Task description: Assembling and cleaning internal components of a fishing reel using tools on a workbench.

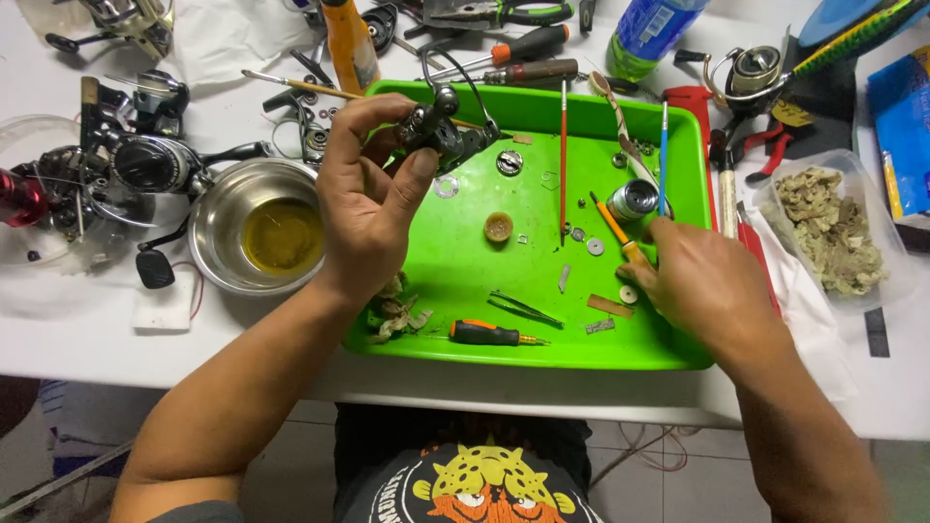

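Note:
My left hand holds a dark fishing reel body with a wire bail arm, raised over the left part of a bright green tray. My right hand rests at the tray's right side, its fingers on the yellow handle of a small screwdriver. A silver spool lies just above that hand. Small washers, a round brass-coloured cap and tweezers are scattered in the tray.
A steel bowl with yellow oil stands left of the tray. Several other reels crowd the far left. An orange-handled screwdriver lies at the tray's front. A clear tub of rags sits right. Brushes, screwdrivers and bottles line the back.

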